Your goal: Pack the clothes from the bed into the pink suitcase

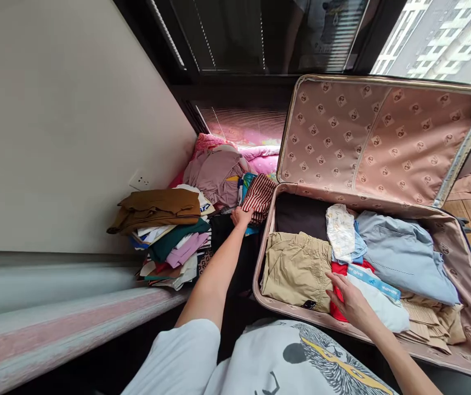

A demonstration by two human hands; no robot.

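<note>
My left hand (242, 216) reaches to the near side of a red, black and cream striped garment (260, 193) left of the suitcase; its fingers are closed on the cloth's edge, partly hidden. My right hand (348, 299) hovers palm down over the open suitcase (265, 233), fingers apart, close to folded khaki trousers (296, 269) and a red garment (337, 314). Beside them in the suitcase lie a white garment with a blue band (377, 299), light blue clothing (403, 252), a small white patterned cloth (340, 233), a black folded piece (301, 214) and beige ribbed clothing (422, 326).
A tall stack of folded clothes with a brown garment (157, 208) on top stands at the left by the wall. Behind it is a mauve heap of cloth (214, 173). The suitcase lid (383, 137) leans upright against the window. A wall socket (139, 180) is at left.
</note>
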